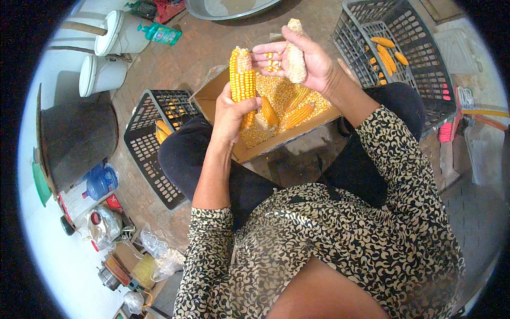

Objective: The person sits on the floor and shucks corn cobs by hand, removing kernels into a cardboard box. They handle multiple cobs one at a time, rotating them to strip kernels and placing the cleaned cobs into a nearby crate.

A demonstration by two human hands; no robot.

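My left hand [233, 111] grips an upright ear of yellow corn [244, 83], its top partly stripped of kernels. My right hand [312, 60] is turned palm up, fingers spread towards that ear. A pale bare corncob [295, 60] lies across its palm under the thumb. Several loose kernels [273, 65] rest on the fingers. Below both hands is a cardboard box [263, 146] holding shelled corn kernels [275, 89]. Whole ears lie on those kernels, among them one ear [299, 116] near the box's front side.
A black plastic crate [155, 179] with corn ears stands left of my knee. Another crate [432, 60] with ears stands at the right. Beyond the box is a metal basin [235, 16]. White buckets [119, 36] and a green bottle [161, 34] are at the upper left.
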